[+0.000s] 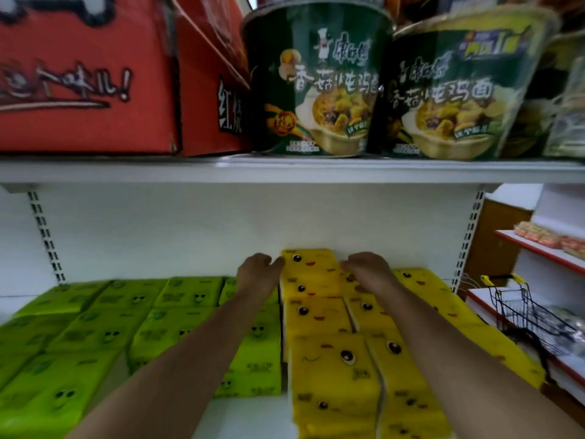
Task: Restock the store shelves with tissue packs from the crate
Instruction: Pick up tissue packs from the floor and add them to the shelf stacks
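Deep on the shelf [177, 413], the left hand [259, 270] and right hand [368, 269], fingers curled, clasp the rearmost yellow tissue pack [308, 259] by its sides.

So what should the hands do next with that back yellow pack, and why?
Probably let go and draw back: the left hand and right hand flank the yellow tissue pack, which already sits on its stack against the back wall.

Open gap above tissue packs [316, 318]; upper shelf [285, 172] overhead; back panel [190, 232] behind.
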A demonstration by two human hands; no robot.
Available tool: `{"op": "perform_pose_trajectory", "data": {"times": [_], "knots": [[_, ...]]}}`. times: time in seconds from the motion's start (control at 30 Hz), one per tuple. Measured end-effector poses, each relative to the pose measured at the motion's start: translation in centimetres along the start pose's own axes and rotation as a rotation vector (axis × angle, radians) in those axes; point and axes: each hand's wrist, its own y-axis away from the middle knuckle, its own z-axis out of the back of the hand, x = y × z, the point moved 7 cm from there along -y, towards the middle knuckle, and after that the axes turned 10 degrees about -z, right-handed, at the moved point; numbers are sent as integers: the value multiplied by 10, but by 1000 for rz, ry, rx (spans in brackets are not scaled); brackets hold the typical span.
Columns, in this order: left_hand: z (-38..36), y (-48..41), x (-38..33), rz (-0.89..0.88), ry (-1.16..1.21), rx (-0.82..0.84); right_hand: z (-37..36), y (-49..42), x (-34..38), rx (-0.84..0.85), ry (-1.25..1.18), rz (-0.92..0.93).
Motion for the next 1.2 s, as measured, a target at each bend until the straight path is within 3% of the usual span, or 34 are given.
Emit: {"op": "perform_pose_trajectory", "data": {"times": [0.17, 0.37, 0.73, 0.97, 1.2], "knots": [[9, 57, -45, -162, 344, -37, 53, 65, -31, -203, -347, 33], [-46, 184, -92, -265, 656, 267, 102, 188, -113, -392, -377, -37], [-223, 470, -114, -289, 498, 840, 170, 406, -374, -592, -373, -475], [-369, 662, -52, -41, 407, 1098, 181, 529, -607, -600, -375, -838], [-500, 818, 107, 253, 204, 1252, 97, 625, -844, -526, -408, -1176]]}}
